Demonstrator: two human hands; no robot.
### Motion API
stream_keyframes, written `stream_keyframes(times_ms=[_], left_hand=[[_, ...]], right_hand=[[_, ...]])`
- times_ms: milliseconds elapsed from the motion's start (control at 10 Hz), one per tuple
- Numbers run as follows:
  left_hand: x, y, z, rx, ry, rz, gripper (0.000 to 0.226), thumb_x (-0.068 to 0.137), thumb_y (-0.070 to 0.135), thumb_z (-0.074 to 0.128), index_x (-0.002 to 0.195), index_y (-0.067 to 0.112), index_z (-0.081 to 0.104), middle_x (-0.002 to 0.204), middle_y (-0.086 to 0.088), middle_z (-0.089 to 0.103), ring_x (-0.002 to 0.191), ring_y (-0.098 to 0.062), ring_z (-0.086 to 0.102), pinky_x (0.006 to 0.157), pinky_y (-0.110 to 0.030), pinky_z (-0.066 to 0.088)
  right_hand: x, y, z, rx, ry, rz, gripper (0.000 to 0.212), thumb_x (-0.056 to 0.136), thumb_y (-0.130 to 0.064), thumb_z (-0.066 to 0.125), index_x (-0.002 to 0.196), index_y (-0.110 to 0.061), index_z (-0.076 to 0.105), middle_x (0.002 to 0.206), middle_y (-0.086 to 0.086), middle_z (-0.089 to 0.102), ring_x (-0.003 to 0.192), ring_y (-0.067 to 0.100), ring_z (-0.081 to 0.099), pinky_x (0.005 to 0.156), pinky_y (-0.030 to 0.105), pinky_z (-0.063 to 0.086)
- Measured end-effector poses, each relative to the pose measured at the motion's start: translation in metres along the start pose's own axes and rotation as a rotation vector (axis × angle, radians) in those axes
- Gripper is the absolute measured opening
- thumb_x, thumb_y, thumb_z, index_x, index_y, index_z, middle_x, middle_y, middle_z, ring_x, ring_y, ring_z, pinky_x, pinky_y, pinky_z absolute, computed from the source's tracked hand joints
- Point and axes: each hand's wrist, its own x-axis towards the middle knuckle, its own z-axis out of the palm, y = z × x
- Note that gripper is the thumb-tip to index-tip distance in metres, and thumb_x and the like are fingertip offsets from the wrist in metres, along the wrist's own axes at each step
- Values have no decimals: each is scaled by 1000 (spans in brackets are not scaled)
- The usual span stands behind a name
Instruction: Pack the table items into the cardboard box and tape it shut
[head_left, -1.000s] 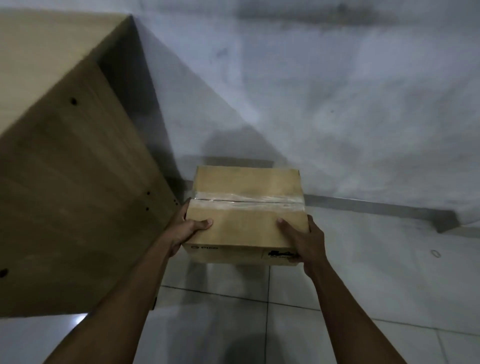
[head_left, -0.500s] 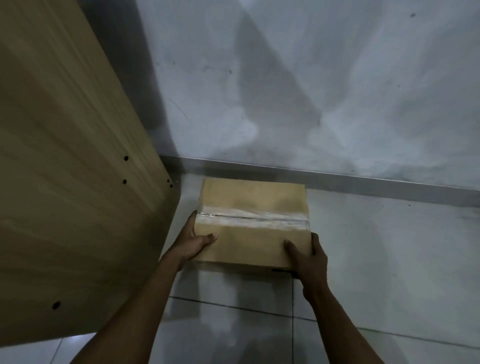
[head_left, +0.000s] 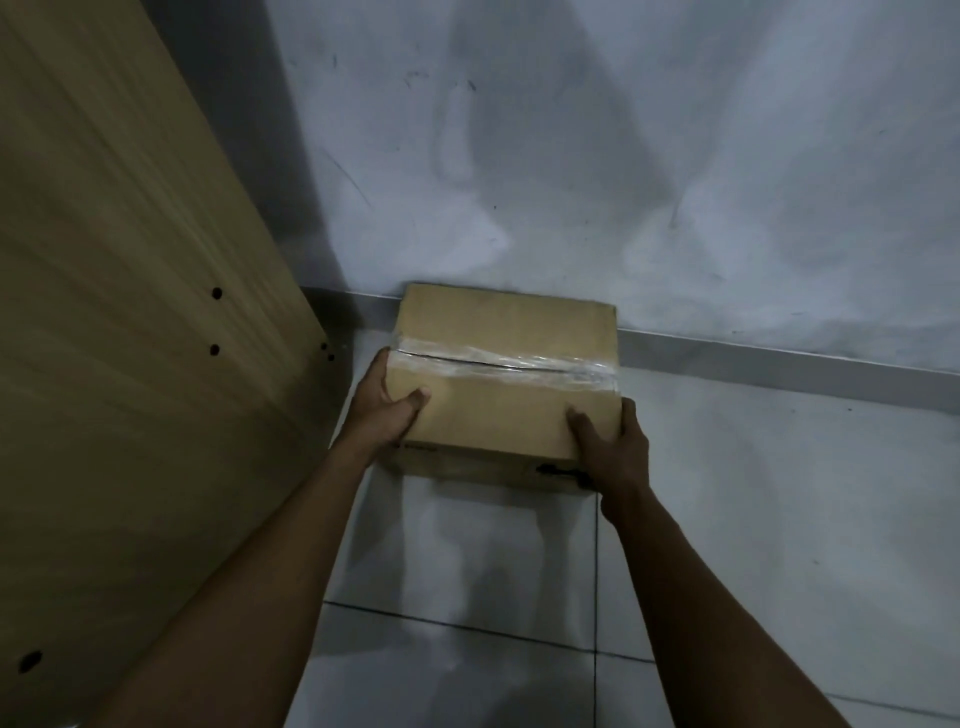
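Observation:
A brown cardboard box (head_left: 511, 332) is low over the white tiled floor, its far edge close to the wall. Its top flaps are closed, with a strip of clear tape (head_left: 509, 364) running across the seam. My left hand (head_left: 387, 410) grips the box's near-left corner, thumb on top. My right hand (head_left: 613, 449) grips the near-right corner, thumb on the lid and fingers down the side. Whether the box rests on the floor or hangs just above it cannot be told.
A tall wooden furniture panel (head_left: 130, 338) with small drill holes stands close on the left of the box. A grey-white wall (head_left: 649, 182) with a grey skirting strip (head_left: 779, 358) rises behind. White floor tiles (head_left: 779, 519) stretch to the right and toward me.
Both hands have carried the box downward and away from me, toward the foot of the wall. The view has tilted lower with it. The grip on both corners is the same.

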Motion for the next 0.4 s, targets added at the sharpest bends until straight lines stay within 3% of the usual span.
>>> stream_keyframes(times_ms=[200, 300, 400], left_hand=[[14, -5, -1, 53, -28, 48, 56, 88, 17, 70, 137, 24, 43, 118, 5, 54, 108, -17, 54, 95, -29, 44], [13, -6, 3, 225, 16, 56, 61, 82, 40, 66, 135, 32, 37, 129, -1, 52, 113, -26, 54, 99, -46, 48], [12, -5, 6, 339, 74, 53, 59, 78, 48, 56, 132, 35, 37, 134, -6, 47, 113, -30, 55, 95, -51, 50]], right_hand=[[3, -2, 6, -19, -18, 10, 53, 83, -52, 73, 123, -33, 45, 115, 1, 57, 105, 31, 59, 77, 57, 60], [5, -6, 1, -70, -57, 18, 63, 84, -51, 71, 134, -25, 44, 127, 8, 55, 111, 30, 57, 88, 52, 57], [-2, -16, -3, -119, -64, 111, 71, 86, -50, 70, 141, -14, 42, 134, 13, 53, 115, 32, 56, 94, 50, 54]])
